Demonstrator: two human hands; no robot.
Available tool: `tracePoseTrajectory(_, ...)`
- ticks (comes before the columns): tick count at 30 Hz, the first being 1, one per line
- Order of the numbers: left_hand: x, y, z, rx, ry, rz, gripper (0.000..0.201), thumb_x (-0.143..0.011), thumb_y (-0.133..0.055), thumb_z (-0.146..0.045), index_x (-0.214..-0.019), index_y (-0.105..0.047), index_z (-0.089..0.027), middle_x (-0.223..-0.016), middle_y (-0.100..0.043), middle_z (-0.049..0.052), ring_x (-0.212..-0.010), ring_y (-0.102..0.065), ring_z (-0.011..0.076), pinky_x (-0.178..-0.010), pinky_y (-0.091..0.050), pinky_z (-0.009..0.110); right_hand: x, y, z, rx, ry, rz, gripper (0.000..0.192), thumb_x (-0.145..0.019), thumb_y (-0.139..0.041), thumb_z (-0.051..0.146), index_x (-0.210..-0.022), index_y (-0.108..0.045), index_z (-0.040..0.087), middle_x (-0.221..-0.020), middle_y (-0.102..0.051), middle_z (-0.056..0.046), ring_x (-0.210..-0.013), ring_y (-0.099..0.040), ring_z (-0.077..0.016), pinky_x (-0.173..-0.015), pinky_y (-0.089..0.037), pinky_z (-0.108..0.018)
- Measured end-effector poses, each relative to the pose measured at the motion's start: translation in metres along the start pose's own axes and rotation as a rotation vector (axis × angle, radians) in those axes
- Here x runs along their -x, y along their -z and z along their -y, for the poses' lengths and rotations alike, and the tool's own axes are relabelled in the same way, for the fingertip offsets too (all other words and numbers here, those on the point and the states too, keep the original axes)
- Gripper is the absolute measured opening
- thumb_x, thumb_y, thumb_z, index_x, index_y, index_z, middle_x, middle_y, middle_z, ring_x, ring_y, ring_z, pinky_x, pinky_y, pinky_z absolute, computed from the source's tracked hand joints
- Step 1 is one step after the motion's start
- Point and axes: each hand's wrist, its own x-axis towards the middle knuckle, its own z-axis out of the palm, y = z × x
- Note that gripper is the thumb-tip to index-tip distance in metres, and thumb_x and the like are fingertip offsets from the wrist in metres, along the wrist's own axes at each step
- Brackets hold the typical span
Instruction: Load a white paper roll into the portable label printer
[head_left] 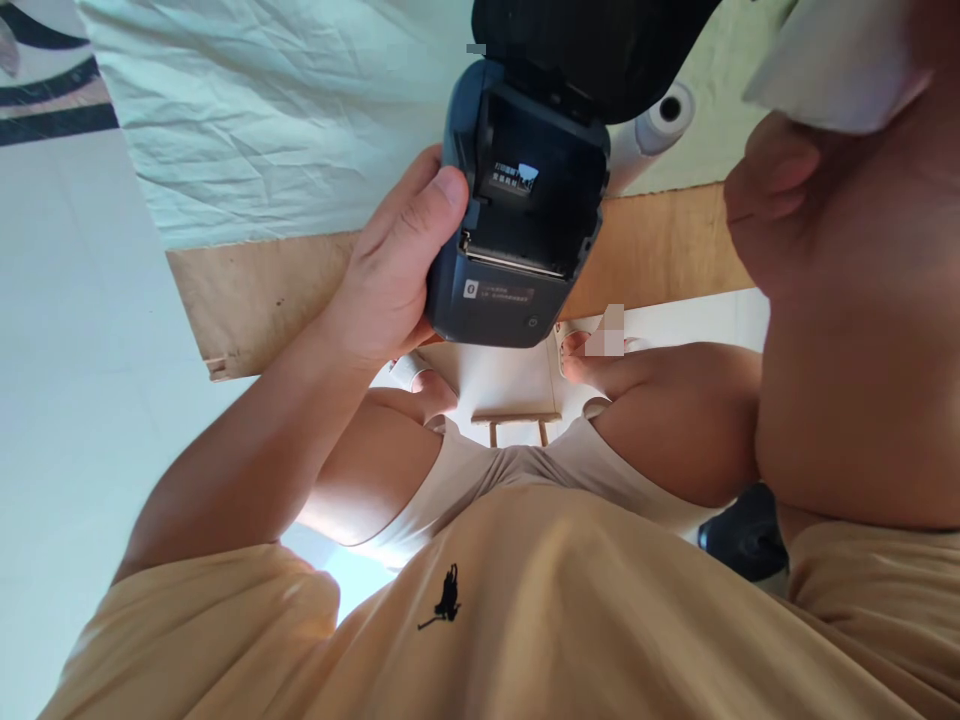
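My left hand [405, 240] is wrapped round the side of a dark blue portable label printer [517, 290], thumb on its edge. The printer's black lid [585, 50] is swung up, showing a hollow compartment with a printed sticker inside. A power button and small markings are on its front face. At the upper right, close to the camera, my right hand [780, 190] has its fingers curled against a blurred white piece [832, 75] that looks like paper. That piece is cut off by the frame, so its full shape is hidden.
Behind the printer, a white roll with a dark core [664, 115] lies on the table, which has a pale green cloth [285, 120] and a bare wooden edge [262, 300]. Below are my legs, a small wooden stool [517, 418] and a black object [746, 530] on the right.
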Motion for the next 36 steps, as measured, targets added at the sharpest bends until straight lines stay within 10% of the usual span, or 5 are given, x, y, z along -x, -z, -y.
tracePoseTrajectory(7, -0.002, 0.0, 0.001, 0.009, -0.065, -0.033, 0.032, -0.076, -0.044, -0.043, -0.097, -0.051, -0.02, -0.098, -0.058, 0.007, -0.072, -0.057, 0.0166, -0.045, -0.04, 0.023, -0.005, -0.013, -0.018, 0.201, 0.149, -0.279, 0.025, -0.057, -0.059, 0.023, -0.058, -0.036, 0.012, -0.055, -0.034, 0.002, -0.048, -0.039, -0.0012, -0.041, -0.026, -0.018)
tracePoseTrajectory(22, 0.0, -0.001, -0.003, -0.042, -0.003, -0.003, 0.037, -0.078, -0.036, -0.043, -0.106, -0.049, -0.021, -0.097, -0.059, 0.007, -0.069, -0.056, 0.0173, -0.047, -0.039, 0.026, -0.001, 0.001, -0.018, 0.649, 0.232, -0.155, 0.061, -0.056, -0.062, 0.033, -0.112, -0.045, 0.016, -0.111, -0.049, -0.005, -0.095, -0.05, -0.0111, -0.081, -0.04, -0.02)
tracePoseTrajectory(26, -0.002, -0.001, -0.001, -0.034, -0.025, 0.001, 0.036, -0.077, -0.04, -0.045, -0.103, -0.05, -0.022, -0.096, -0.06, 0.007, -0.072, -0.058, 0.0187, -0.048, -0.038, 0.026, 0.015, -0.012, 0.005, 0.488, 0.375, -0.359, 0.031, -0.065, -0.051, 0.024, -0.095, -0.054, 0.016, -0.085, -0.058, -0.002, -0.053, -0.04, -0.0009, -0.05, -0.027, -0.021)
tracePoseTrajectory(30, -0.004, -0.001, 0.004, 0.027, -0.049, -0.02, 0.033, -0.074, -0.045, -0.047, -0.098, -0.053, -0.026, -0.093, -0.061, 0.004, -0.073, -0.058, 0.0163, -0.048, -0.039, 0.024, 0.021, -0.025, 0.013, 0.521, 0.314, 0.061, 0.05, -0.07, -0.048, 0.026, -0.118, -0.04, 0.014, -0.118, -0.045, -0.004, -0.073, -0.048, -0.0012, -0.051, -0.039, -0.013)
tracePoseTrajectory(36, -0.003, 0.0, 0.001, 0.046, 0.025, -0.028, 0.041, -0.072, -0.049, -0.046, -0.108, -0.049, -0.026, -0.087, -0.063, 0.003, -0.084, -0.06, 0.0195, -0.059, -0.047, 0.028, 0.01, -0.029, -0.002, 0.546, 0.248, 0.055, 0.042, -0.065, -0.055, 0.019, -0.107, -0.046, 0.019, -0.102, -0.049, -0.002, -0.069, -0.043, 0.0002, -0.061, -0.04, -0.012)
